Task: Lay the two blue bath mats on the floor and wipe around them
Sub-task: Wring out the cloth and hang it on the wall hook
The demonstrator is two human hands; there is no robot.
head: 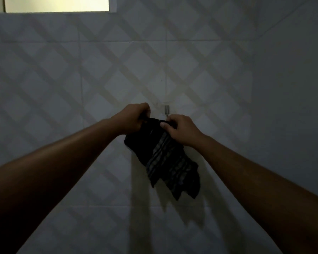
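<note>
A dark striped cloth (165, 160) hangs against the tiled wall in dim light. Its top edge is pinched at both ends. My left hand (134, 118) grips the upper left corner and my right hand (182, 129) grips the upper right part. A small metal wall hook (166, 109) sits just above the cloth, between my two hands. Whether the cloth touches the hook cannot be told. No blue bath mats are in view.
The wall (62, 79) is covered in pale tiles with a diagonal lattice pattern. A lit window (57, 4) is at the top left. A side wall (292, 88) meets it at a corner on the right. The floor is out of view.
</note>
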